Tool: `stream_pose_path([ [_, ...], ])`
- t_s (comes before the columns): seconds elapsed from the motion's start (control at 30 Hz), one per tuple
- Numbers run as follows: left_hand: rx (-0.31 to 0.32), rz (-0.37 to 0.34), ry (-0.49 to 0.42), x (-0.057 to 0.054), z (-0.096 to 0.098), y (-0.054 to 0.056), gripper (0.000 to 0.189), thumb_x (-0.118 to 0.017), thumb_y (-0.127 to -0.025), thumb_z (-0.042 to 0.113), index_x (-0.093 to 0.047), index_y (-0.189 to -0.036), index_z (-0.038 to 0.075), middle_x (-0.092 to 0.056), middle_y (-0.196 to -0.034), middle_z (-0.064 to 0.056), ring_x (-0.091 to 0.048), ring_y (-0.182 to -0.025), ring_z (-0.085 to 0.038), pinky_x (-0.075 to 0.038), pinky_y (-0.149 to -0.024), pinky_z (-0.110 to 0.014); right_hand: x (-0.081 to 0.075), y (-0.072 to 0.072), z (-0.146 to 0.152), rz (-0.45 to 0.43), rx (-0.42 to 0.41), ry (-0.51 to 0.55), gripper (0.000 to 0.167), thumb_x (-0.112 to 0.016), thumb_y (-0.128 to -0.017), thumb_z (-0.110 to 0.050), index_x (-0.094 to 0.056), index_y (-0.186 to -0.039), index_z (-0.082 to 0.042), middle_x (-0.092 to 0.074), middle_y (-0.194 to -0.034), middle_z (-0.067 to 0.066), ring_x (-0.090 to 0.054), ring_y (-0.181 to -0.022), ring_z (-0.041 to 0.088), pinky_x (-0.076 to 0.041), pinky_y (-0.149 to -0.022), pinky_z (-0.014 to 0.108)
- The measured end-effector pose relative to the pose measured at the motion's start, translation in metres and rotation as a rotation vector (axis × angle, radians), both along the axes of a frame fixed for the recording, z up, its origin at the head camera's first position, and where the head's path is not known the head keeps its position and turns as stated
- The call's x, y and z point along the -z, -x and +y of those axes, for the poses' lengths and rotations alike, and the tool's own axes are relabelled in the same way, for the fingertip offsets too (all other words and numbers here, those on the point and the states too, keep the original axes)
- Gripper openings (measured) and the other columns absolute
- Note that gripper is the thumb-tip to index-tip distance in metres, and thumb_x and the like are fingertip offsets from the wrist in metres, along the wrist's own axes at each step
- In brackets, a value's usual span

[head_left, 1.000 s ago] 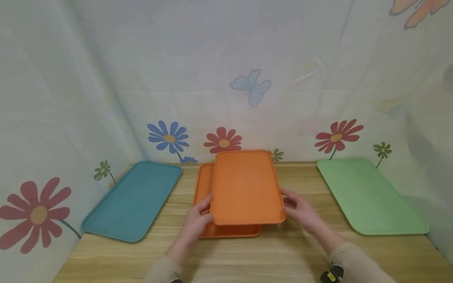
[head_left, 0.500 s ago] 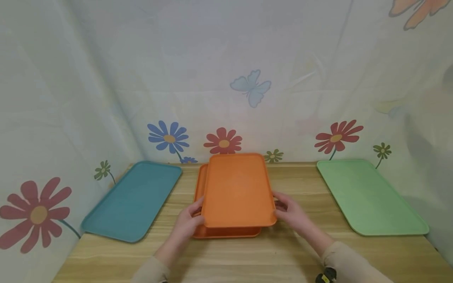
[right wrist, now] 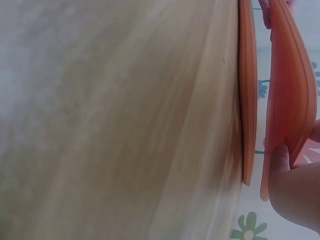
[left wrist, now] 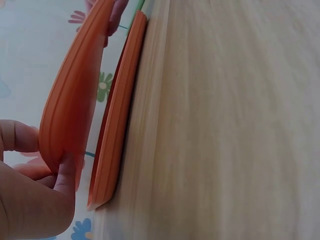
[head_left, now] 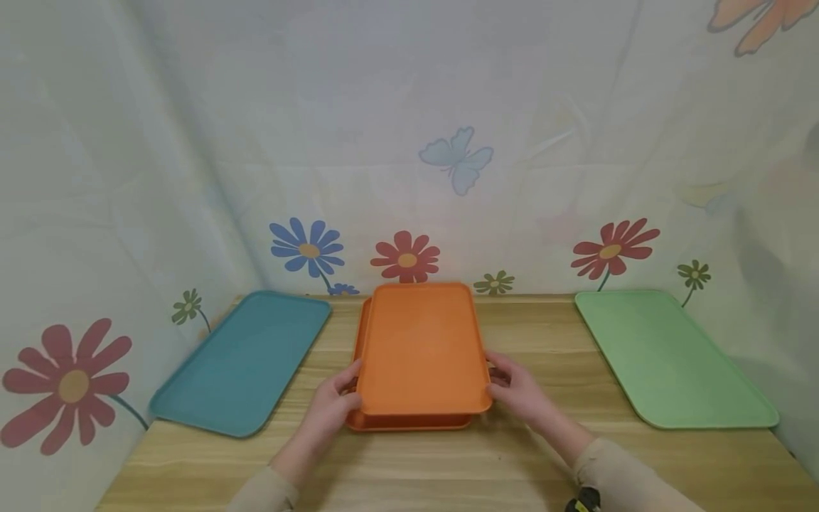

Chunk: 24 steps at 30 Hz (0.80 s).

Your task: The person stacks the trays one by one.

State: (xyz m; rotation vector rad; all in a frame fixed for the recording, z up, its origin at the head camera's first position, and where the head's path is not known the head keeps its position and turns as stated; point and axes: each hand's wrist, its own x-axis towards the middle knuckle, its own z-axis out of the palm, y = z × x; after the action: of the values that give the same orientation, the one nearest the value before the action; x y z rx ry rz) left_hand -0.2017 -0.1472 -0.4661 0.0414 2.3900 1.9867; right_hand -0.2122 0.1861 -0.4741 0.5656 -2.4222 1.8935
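Observation:
Both hands hold an upper orange tray level by its sides, close over a lower orange tray. My left hand grips the left edge near the front corner, and my right hand grips the right edge likewise. In the left wrist view, a gap separates the raised tray from the tray lying on the table. The right wrist view has the thumb of the right hand against the raised tray. The lower tray shows only along its left and front edges in the head view.
A blue-teal tray lies at the left of the wooden table, and a light green tray at the right. Behind them hangs a white curtain printed with flowers and butterflies.
Both hands have carried the upper orange tray left and down, bringing it more squarely over the lower orange tray. The other trays stay where they were.

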Motion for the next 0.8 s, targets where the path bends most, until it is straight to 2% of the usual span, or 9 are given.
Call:
stream_pose_path([
  [0.1,-0.007,-0.003,0.013,0.0,-0.002,0.0,0.073,-0.056,-0.072,-0.012,-0.048,-0.144,-0.002,-0.06,-0.127,-0.021,-0.053,-0.111,-0.029,-0.048,-0.076,-0.023,0.001,0.001,-0.003,-0.001,-0.003,0.001,0.062,-0.057,-0.08,0.011,-0.036,-0.138,0.023,-0.05,-0.129,0.04,-0.061,-0.11,0.041,-0.053,-0.09,0.033],
  [0.23,-0.01,0.0,0.013,0.001,-0.006,0.001,0.074,-0.056,-0.071,-0.013,-0.048,-0.144,-0.002,-0.059,-0.129,-0.023,-0.054,-0.111,-0.029,-0.049,-0.074,-0.022,-0.002,0.001,-0.008,-0.061,-0.008,0.006,0.064,-0.057,-0.081,0.013,-0.032,-0.139,0.024,-0.045,-0.133,0.042,-0.055,-0.115,0.049,-0.051,-0.094,0.037],
  [0.47,-0.005,-0.001,0.006,0.002,-0.011,0.001,0.074,-0.055,-0.07,-0.013,-0.048,-0.143,-0.004,-0.055,-0.136,-0.025,-0.053,-0.115,-0.03,-0.048,-0.076,-0.021,0.0,0.002,-0.013,-0.063,-0.008,-0.008,0.063,-0.057,-0.081,0.015,-0.032,-0.138,0.025,-0.045,-0.134,0.042,-0.055,-0.115,0.049,-0.051,-0.094,0.038],
  [0.63,-0.012,-0.006,0.019,0.003,-0.015,0.002,0.074,-0.056,-0.07,-0.014,-0.048,-0.143,-0.003,-0.056,-0.135,-0.024,-0.053,-0.117,-0.03,-0.047,-0.08,-0.019,0.005,0.004,-0.016,-0.046,-0.028,-0.018,0.063,-0.056,-0.08,0.015,-0.032,-0.137,0.027,-0.044,-0.133,0.043,-0.055,-0.114,0.05,-0.051,-0.094,0.038],
  [0.8,-0.015,-0.017,0.019,0.006,-0.017,0.003,0.076,-0.057,-0.068,-0.015,-0.048,-0.143,-0.003,-0.058,-0.132,-0.024,-0.053,-0.116,-0.03,-0.048,-0.078,-0.021,0.006,0.004,-0.019,-0.036,-0.034,-0.035,0.063,-0.057,-0.08,0.014,-0.031,-0.136,0.028,-0.045,-0.132,0.044,-0.055,-0.114,0.049,-0.05,-0.095,0.04],
])
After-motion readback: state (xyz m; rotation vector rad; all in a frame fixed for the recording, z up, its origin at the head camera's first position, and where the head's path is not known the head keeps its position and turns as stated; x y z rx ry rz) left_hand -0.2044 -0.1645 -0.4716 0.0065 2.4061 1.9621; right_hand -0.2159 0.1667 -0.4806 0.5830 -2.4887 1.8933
